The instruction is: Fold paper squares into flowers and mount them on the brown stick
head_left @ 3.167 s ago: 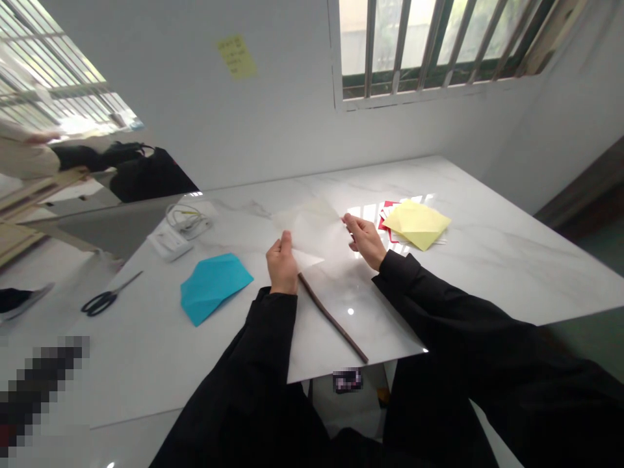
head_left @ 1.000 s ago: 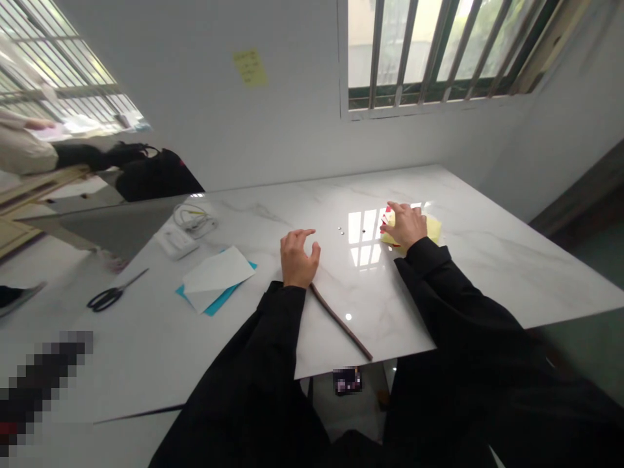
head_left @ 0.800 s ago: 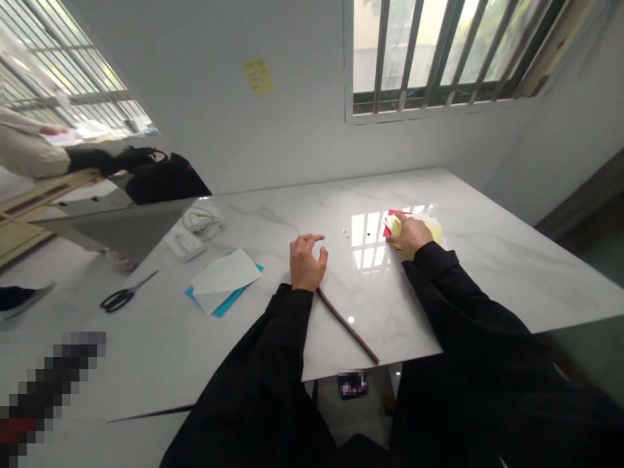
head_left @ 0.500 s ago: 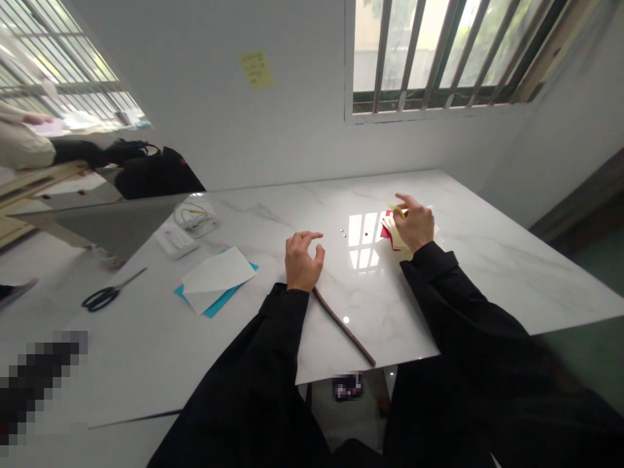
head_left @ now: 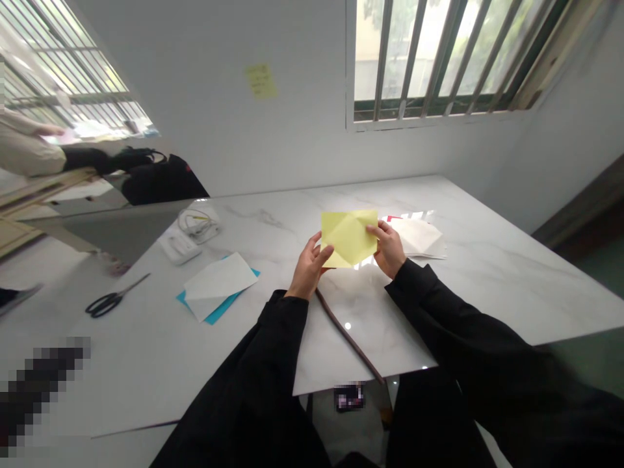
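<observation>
A creased yellow sheet of paper (head_left: 349, 238) is held up above the table between my two hands. My left hand (head_left: 309, 265) pinches its lower left corner, thumb in front. On the opposite side my right hand (head_left: 387, 248) grips the right edge between thumb and fingers. Just behind the right hand lies a pile of cream papers (head_left: 418, 238), with a bit of red paper (head_left: 392, 218) showing at its back. A thin brown stick (head_left: 350, 339) runs from near my left wrist to the table's front edge.
White paper on a blue sheet (head_left: 219, 286) lies left of my left arm. Further left are black-handled scissors (head_left: 116, 298) and a white box with a cable (head_left: 182, 248). A yellow note (head_left: 261, 81) is on the wall. Another person (head_left: 32, 146) sits at the far left.
My right hand has come left from the paper pile with the yellow sheet. My left hand, empty before, has closed on the sheet's other side.
</observation>
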A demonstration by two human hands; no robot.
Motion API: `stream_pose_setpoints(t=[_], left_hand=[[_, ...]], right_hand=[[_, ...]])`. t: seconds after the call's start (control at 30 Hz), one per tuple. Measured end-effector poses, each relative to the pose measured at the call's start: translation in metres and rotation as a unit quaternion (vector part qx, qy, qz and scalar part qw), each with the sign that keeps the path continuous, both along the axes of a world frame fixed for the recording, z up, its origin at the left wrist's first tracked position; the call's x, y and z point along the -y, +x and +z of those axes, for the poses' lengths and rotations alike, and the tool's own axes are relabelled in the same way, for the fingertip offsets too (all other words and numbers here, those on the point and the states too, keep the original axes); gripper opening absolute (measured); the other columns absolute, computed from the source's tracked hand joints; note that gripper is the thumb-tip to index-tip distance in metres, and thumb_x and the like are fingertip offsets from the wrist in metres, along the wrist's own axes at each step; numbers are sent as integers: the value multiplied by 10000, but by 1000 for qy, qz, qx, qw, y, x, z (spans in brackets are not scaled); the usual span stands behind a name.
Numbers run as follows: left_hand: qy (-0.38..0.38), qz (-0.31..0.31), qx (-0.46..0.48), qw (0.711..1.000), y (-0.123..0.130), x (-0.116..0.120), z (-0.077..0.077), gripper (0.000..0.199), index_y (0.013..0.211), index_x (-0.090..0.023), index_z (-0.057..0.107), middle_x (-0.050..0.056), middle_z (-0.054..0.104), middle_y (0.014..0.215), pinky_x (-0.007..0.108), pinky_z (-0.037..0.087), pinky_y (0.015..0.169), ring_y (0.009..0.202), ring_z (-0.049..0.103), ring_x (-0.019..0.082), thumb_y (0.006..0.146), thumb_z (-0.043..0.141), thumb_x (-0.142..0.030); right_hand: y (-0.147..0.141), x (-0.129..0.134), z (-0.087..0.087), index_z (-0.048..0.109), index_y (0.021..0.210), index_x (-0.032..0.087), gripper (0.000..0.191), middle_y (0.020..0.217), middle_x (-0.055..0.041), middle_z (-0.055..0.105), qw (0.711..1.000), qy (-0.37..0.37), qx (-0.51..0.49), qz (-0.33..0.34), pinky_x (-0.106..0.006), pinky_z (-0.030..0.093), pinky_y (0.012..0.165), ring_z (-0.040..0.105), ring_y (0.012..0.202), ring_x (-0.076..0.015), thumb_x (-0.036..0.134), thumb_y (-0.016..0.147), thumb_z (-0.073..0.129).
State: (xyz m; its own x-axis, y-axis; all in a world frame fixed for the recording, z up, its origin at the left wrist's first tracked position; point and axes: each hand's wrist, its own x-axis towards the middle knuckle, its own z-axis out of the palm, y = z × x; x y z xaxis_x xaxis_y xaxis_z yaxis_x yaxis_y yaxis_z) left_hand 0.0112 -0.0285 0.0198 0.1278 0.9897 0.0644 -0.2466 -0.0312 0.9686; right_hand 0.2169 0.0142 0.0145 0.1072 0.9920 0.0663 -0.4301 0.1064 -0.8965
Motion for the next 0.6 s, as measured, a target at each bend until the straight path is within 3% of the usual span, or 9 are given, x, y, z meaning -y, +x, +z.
stream_pose_setpoints(t=[0.07, 0.17, 0.27, 0.37, 0.47, 0.6], left_hand=[[23, 25, -16, 999, -1, 0, -1, 782, 1422, -214, 582, 131, 759, 1239, 424, 619, 898, 1053, 759, 305, 762, 889, -499], [73, 114, -92, 987, -4, -2, -4, 606, 1270, -206, 667, 110, 776, 1168, 421, 614, 936, 1049, 759, 292, 736, 895, -379], [65, 160, -102, 980, -8, -4, -4, 684, 1351, -233, 644, 89, 780, 1129, 426, 613, 935, 1032, 762, 286, 731, 899, -365], [-14, 109, 6, 994, -11, -4, 3, 717, 1437, -243, 602, 118, 765, 1257, 442, 614, 956, 1097, 757, 294, 842, 793, -594], [-68, 25, 91, 993, -13, -1, 12, 771, 1419, -229, 633, 151, 721, 1390, 479, 602, 1016, 1231, 722, 324, 934, 522, -817], [-61, -43, 123, 990, -7, 5, 18, 829, 1504, -224, 591, 162, 708, 1427, 538, 560, 1094, 1343, 665, 362, 971, 422, -836]], right_hand=[[-4, 4, -1, 662, 1021, 233, 407, 1019, -52, 780, 999, -8, 18, 44, -330, 603, 776, 731, 872, -204, 426, 710, 839], [-8, 9, -3, 703, 1089, 215, 489, 1021, -64, 793, 992, -7, 85, 88, -343, 616, 765, 744, 879, -216, 442, 695, 884], [-9, 11, -6, 727, 1052, 195, 458, 989, -73, 791, 988, -24, 130, 75, -305, 596, 658, 729, 812, -203, 413, 688, 900], [-9, 10, -6, 733, 1024, 198, 387, 1022, -77, 790, 990, -67, 93, 79, -261, 575, 609, 709, 767, -168, 351, 704, 887], [-8, 11, -3, 739, 1016, 209, 337, 1038, -74, 794, 986, -101, 49, 124, -250, 579, 619, 697, 740, -147, 321, 725, 868], [-9, 14, -1, 762, 1031, 196, 314, 1094, -82, 803, 979, -95, 49, 172, -266, 612, 698, 743, 848, -175, 287, 746, 858]])
